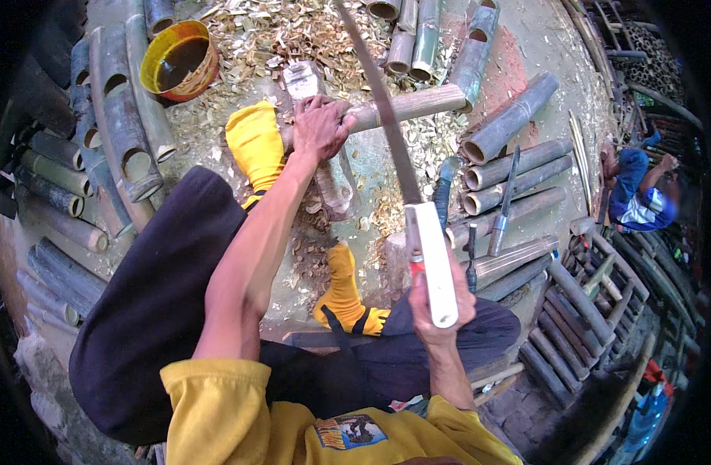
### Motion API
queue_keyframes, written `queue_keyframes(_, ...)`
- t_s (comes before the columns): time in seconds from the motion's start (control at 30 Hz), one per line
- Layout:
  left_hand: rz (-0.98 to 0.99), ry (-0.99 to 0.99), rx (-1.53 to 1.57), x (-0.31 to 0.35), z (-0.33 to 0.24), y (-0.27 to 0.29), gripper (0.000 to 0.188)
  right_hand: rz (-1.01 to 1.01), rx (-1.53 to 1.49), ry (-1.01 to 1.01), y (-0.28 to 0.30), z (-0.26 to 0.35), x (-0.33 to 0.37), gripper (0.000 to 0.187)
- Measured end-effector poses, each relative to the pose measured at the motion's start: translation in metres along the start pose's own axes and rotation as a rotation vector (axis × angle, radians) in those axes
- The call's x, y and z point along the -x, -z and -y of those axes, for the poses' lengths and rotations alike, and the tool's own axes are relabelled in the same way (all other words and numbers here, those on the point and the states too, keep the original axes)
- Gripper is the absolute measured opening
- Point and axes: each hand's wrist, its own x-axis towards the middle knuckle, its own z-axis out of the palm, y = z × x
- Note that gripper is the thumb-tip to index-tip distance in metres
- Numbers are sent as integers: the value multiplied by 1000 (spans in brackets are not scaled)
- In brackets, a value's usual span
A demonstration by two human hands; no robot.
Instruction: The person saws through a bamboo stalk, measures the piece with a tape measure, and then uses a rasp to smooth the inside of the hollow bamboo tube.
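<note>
My left hand (pixel 320 128) is closed over the near end of a greyish bamboo tube (pixel 421 105), which lies crosswise over a wooden block (pixel 336 186). In my right hand (pixel 442 298) is a handsaw (pixel 383 108), gripped by its white handle, blade pointing up and away. The blade passes in front of the tube in this view; I cannot tell if it touches. Beside my left hand rests my foot in a yellow sock (pixel 255 143), and the other yellow-socked foot (pixel 344 291) is nearer me.
A yellow bucket (pixel 196 81) with dark liquid stands at far left. Wood shavings (pixel 270 35) cover the ground ahead. Bamboo tubes (pixel 518 116) lie on both sides, with a long knife (pixel 504 209) at right. Another person (pixel 642 190) sits at far right beyond a bamboo rack (pixel 580 310).
</note>
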Motion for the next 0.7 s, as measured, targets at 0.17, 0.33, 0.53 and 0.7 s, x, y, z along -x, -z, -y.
queue_keyframes(0.17, -65, 1, 43, -1, -9, 7, 33, 37, 17, -17, -18, -14, -10, 50)
queue_keyframes(0.33, -43, -4, 53, 0, -10, 17, 34, 61, 3, -53, -23, -31, -7, 49)
queue_keyframes(0.53, -78, -19, 77, 0, -12, 14, 34, 54, 36, -45, -28, -41, -9, 52)
queue_keyframes(0.7, -84, -13, 56, 1, -13, 13, 36, 72, 12, -25, -30, -47, -14, 55)
